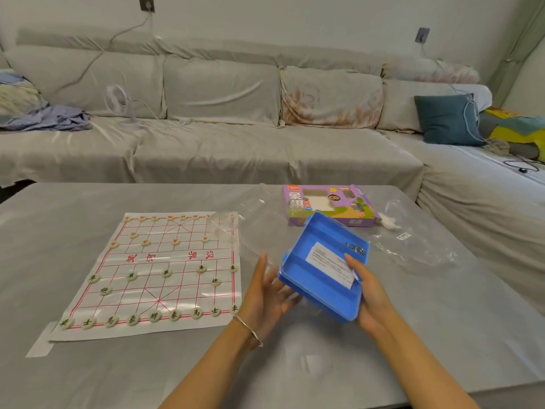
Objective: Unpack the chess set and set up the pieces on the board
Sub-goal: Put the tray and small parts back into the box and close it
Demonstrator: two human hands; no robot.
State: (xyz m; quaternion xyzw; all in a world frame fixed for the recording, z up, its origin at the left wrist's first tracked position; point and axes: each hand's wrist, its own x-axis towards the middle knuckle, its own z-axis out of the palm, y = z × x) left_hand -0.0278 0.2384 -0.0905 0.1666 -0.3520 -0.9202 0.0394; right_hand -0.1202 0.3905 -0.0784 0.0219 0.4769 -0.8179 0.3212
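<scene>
A paper chess board (159,278) with red lines lies flat on the grey table at the left. Round cream pieces (154,315) stand in rows along its near and far sides. My right hand (370,296) grips a blue plastic tray (321,278), tilted above the table, thumb on a white paper slip (328,262) lying inside it. My left hand (265,293) is beside the tray's left edge with fingers spread, touching a clear plastic lid (253,240) that is hard to make out.
A purple chess set box (327,205) lies at the table's far side. Crumpled clear wrapping (413,240) lies right of the tray. A grey sofa (206,143) with a small fan (118,100) and a teal cushion (446,119) runs behind the table.
</scene>
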